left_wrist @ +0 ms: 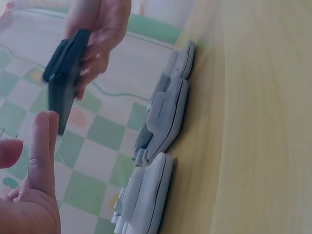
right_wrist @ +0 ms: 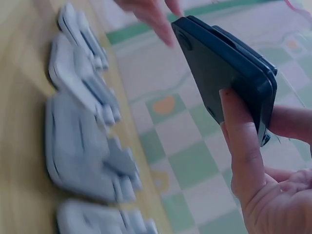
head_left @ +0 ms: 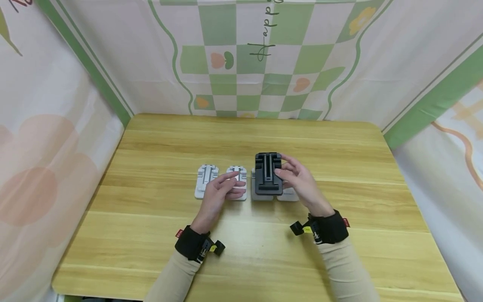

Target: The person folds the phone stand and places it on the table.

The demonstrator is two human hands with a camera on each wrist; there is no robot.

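Note:
A folded black phone stand (head_left: 268,178) is held up above the table by my right hand (head_left: 303,184), which pinches its right edge between thumb and fingers. In the right wrist view the flat back of the black stand (right_wrist: 214,73) shows. My left hand (head_left: 219,191) hovers over the row of stands, fingers loosely extended and holding nothing; it is apart from the black stand. Below lie folded pale stands: a white one (head_left: 202,191) at the left, another white one (head_left: 238,197) partly behind the left fingers, a grey one (head_left: 261,197) mostly covered by the black stand, and a white one (head_left: 288,195) under the right hand.
The wooden table (head_left: 158,243) carries the row of stands near its middle. A patterned cloth (head_left: 249,92) hangs behind the table's far edge, and more cloth (head_left: 45,167) hangs along the sides. Each wrist wears a black strap (head_left: 331,227) with a small camera.

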